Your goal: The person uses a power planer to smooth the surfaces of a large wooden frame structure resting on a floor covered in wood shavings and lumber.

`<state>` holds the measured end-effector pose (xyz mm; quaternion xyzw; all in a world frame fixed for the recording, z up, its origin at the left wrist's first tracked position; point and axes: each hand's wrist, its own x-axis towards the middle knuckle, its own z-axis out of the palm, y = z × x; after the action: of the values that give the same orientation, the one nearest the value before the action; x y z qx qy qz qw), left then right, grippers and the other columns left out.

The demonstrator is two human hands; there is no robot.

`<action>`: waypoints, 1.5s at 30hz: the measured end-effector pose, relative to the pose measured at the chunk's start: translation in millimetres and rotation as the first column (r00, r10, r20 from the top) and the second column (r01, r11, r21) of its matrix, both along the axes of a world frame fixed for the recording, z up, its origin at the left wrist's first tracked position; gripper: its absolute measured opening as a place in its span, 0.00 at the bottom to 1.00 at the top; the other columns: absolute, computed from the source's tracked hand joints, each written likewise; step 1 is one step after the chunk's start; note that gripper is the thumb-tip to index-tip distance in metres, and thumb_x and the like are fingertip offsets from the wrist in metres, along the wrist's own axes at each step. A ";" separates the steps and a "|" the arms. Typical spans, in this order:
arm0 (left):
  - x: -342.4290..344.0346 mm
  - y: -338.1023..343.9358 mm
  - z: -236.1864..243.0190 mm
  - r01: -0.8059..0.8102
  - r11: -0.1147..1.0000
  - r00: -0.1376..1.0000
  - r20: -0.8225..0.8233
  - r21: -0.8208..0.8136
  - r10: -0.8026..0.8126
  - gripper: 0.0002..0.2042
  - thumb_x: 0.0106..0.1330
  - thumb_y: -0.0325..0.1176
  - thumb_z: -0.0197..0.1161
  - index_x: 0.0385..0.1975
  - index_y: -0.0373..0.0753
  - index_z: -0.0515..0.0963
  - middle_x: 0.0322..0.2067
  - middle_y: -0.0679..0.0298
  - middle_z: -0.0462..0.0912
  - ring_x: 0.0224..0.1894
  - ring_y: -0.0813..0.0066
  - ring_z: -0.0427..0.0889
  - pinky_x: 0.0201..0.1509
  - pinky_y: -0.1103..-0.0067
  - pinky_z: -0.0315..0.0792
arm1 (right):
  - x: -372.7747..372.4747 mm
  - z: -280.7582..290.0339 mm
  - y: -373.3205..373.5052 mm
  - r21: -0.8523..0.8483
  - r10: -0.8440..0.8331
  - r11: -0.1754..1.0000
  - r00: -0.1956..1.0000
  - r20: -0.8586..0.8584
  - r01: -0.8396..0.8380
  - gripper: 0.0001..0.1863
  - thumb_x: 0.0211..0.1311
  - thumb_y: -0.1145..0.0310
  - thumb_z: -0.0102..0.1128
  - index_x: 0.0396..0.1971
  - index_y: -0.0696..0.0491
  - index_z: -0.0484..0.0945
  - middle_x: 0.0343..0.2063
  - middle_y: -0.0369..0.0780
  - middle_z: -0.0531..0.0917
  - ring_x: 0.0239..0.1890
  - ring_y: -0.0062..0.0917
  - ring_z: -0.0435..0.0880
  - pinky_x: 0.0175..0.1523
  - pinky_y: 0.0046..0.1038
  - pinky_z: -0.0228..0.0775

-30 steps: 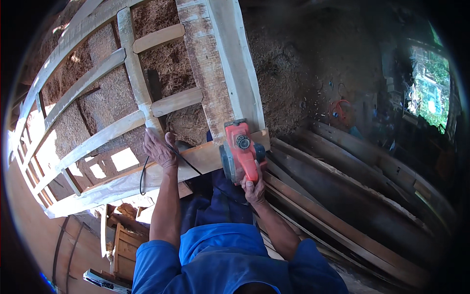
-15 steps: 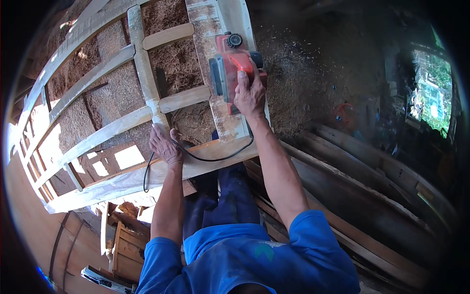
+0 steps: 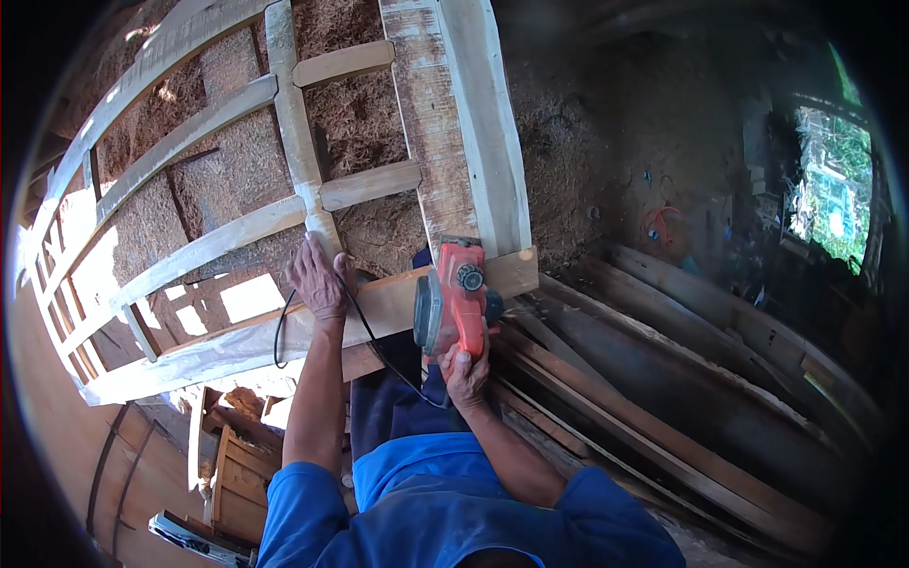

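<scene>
A red and black electric hand planer (image 3: 460, 308) is in my right hand (image 3: 467, 379), which is closed round its rear handle. The planer's front end lies over the near rail (image 3: 388, 305) of a wooden lattice frame, and its rear reaches past that rail toward my body. My left hand (image 3: 320, 279) rests flat, fingers stretched, where an upright slat (image 3: 301, 142) meets the near rail. A black power cord (image 3: 371, 343) runs under or beside my left hand and loops down to the planer. The wide board (image 3: 431, 114) on the frame's right side has brown, rough patches.
Brown shavings (image 3: 355, 123) cover the ground beneath the frame. Long planks (image 3: 663, 435) lie stacked at the right, below a bright window opening (image 3: 833, 180). Wooden pieces (image 3: 241, 473) and a metal-edged tool (image 3: 194, 538) lie at the lower left.
My right hand has drawn the planer back toward my body, from the right-hand board to the near rail. Flying chips no longer show. My left hand stays at nearly the same joint.
</scene>
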<state>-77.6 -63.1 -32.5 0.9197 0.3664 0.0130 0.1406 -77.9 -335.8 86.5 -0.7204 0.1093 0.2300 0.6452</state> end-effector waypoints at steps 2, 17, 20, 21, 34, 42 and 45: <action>-9.6 6.3 -4.5 0.006 1.000 1.000 -0.010 0.016 -0.006 0.35 0.77 0.56 0.44 0.75 0.37 0.57 0.68 0.51 0.68 0.71 0.55 0.64 0.75 0.53 0.48 | 1.5 2.6 8.5 0.004 -0.014 1.000 1.000 -0.008 0.014 0.39 0.75 0.49 0.54 0.76 0.49 0.49 0.24 0.33 0.71 0.23 0.16 0.68 0.29 0.22 0.66; -4.4 7.0 -2.1 0.018 0.999 0.994 0.107 0.028 -0.020 0.34 0.77 0.55 0.42 0.73 0.34 0.59 0.63 0.48 0.71 0.68 0.52 0.67 0.75 0.51 0.48 | 204.5 -8.6 68.3 -0.014 0.087 0.996 0.992 0.094 -0.086 0.32 0.75 0.47 0.54 0.69 0.52 0.64 0.19 0.32 0.72 0.17 0.14 0.70 0.20 0.20 0.67; -6.6 3.9 -1.9 -0.004 1.000 0.996 0.092 0.005 0.004 0.34 0.77 0.55 0.44 0.74 0.37 0.58 0.66 0.49 0.68 0.69 0.53 0.65 0.75 0.51 0.47 | 185.9 -5.1 26.9 -0.115 0.178 0.979 0.981 0.076 -0.169 0.32 0.73 0.52 0.59 0.69 0.55 0.65 0.23 0.35 0.75 0.21 0.18 0.75 0.25 0.24 0.73; -0.5 3.0 -1.0 0.007 1.000 0.992 0.129 0.001 -0.007 0.34 0.77 0.55 0.46 0.74 0.37 0.58 0.67 0.50 0.68 0.70 0.54 0.64 0.75 0.51 0.47 | 177.1 -14.1 -0.4 -0.204 0.222 0.958 0.971 0.090 -0.200 0.33 0.72 0.54 0.61 0.68 0.56 0.66 0.26 0.38 0.77 0.22 0.20 0.78 0.27 0.27 0.75; -163.6 -121.3 118.3 0.389 0.762 0.915 0.120 -0.518 -0.385 0.26 0.68 0.52 0.62 0.58 0.40 0.75 0.37 0.62 0.79 0.35 0.65 0.82 0.40 0.71 0.75 | 190.7 21.2 -102.5 -0.519 0.957 0.290 0.252 0.143 -0.804 0.42 0.45 0.69 0.75 0.66 0.55 0.73 0.44 0.48 0.86 0.45 0.44 0.88 0.51 0.38 0.81; -164.8 -198.2 152.1 0.372 0.442 0.872 0.143 -0.816 -0.469 0.12 0.71 0.44 0.60 0.41 0.41 0.81 0.32 0.62 0.80 0.34 0.64 0.86 0.38 0.69 0.80 | 251.2 25.6 -26.8 -0.561 0.965 -0.121 -0.230 0.127 -0.819 0.46 0.40 0.62 0.77 0.67 0.39 0.75 0.20 0.35 0.78 0.21 0.34 0.78 0.37 0.37 0.76; -167.0 -214.6 149.0 0.353 0.399 0.886 0.164 -0.847 -0.434 0.14 0.72 0.46 0.59 0.42 0.41 0.82 0.33 0.62 0.81 0.36 0.63 0.86 0.39 0.68 0.80 | 241.9 23.5 -7.6 -0.558 0.958 -0.113 -0.239 0.158 -0.822 0.46 0.40 0.61 0.77 0.67 0.39 0.75 0.19 0.35 0.77 0.21 0.34 0.78 0.37 0.37 0.75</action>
<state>-244.6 -277.7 116.4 0.7853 0.1018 -0.2415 0.5608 163.9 -343.4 110.0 -0.6588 -0.6160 0.3997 0.1635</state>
